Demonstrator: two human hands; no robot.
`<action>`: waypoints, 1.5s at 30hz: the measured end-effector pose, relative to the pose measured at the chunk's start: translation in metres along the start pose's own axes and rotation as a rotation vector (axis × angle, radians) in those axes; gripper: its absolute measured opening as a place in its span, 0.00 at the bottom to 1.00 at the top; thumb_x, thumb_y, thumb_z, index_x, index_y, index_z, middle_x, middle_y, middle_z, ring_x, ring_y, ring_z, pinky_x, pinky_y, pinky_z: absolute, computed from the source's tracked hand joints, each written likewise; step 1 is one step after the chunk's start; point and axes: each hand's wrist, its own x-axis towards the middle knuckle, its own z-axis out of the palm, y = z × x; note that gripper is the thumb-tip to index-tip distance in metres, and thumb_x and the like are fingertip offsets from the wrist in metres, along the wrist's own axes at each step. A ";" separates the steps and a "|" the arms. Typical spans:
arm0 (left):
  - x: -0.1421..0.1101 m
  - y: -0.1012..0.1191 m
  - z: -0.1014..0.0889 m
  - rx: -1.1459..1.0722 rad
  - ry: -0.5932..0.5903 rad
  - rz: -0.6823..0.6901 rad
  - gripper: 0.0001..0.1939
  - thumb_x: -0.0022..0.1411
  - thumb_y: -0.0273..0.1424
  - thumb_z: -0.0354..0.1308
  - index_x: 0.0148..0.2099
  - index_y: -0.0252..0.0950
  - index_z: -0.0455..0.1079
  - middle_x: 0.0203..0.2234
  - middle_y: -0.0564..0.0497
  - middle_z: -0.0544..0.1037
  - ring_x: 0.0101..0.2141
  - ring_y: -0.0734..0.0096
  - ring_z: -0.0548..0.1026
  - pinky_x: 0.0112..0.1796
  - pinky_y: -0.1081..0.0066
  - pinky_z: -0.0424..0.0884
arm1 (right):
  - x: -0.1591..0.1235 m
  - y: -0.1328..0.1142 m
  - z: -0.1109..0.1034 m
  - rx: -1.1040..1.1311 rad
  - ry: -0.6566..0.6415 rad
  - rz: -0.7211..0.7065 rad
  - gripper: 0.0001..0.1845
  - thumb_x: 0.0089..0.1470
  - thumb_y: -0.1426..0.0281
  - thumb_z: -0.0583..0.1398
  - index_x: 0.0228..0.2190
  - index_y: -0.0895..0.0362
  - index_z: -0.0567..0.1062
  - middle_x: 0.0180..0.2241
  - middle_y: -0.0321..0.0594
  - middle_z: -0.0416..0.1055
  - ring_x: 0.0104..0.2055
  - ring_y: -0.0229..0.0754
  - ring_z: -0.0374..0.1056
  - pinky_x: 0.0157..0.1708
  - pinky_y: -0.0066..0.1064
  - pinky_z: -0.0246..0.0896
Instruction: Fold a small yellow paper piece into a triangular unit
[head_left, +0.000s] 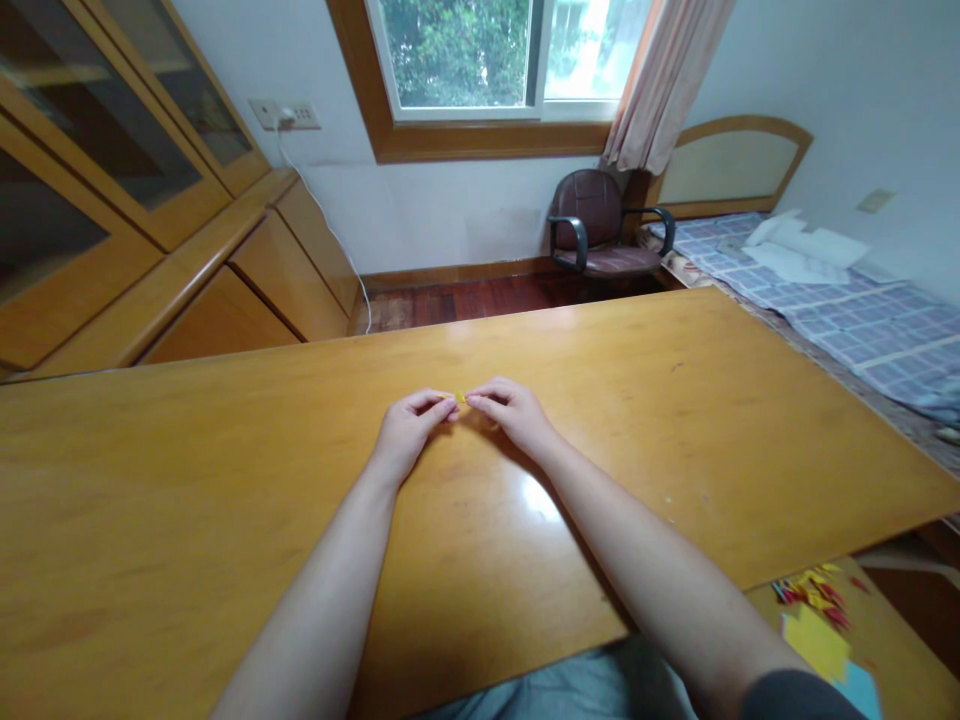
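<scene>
Between my two hands, just above the wooden table (247, 480), is a small yellow piece (460, 398) that looks like folded paper. My left hand (415, 420) pinches its left side between thumb and fingers. On the other side, the fingertips of my right hand (510, 408) are closed on its right end. Most of the piece is covered by my fingers, so its exact shape is hard to make out.
At the lower right, a lower surface holds a pile of small red and yellow folded pieces (817, 592), yellow paper (817, 640) and blue paper (859, 688). Beyond the table stand a chair (592, 215), a bed (840, 300) and a cabinet (202, 260).
</scene>
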 end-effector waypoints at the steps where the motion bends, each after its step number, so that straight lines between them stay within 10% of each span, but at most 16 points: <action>1: 0.000 0.000 0.000 0.004 0.003 0.008 0.13 0.51 0.41 0.69 0.34 0.36 0.79 0.26 0.50 0.80 0.30 0.68 0.77 0.36 0.69 0.73 | 0.000 0.000 0.000 0.003 -0.003 0.002 0.08 0.53 0.64 0.65 0.31 0.55 0.82 0.29 0.36 0.72 0.30 0.36 0.66 0.32 0.29 0.60; 45: 0.000 -0.001 0.005 0.075 0.053 0.168 0.10 0.53 0.38 0.68 0.33 0.36 0.78 0.27 0.51 0.78 0.29 0.70 0.77 0.34 0.71 0.73 | -0.006 -0.002 0.006 -0.001 0.072 -0.035 0.09 0.53 0.63 0.63 0.31 0.56 0.75 0.30 0.36 0.75 0.22 0.33 0.68 0.24 0.26 0.62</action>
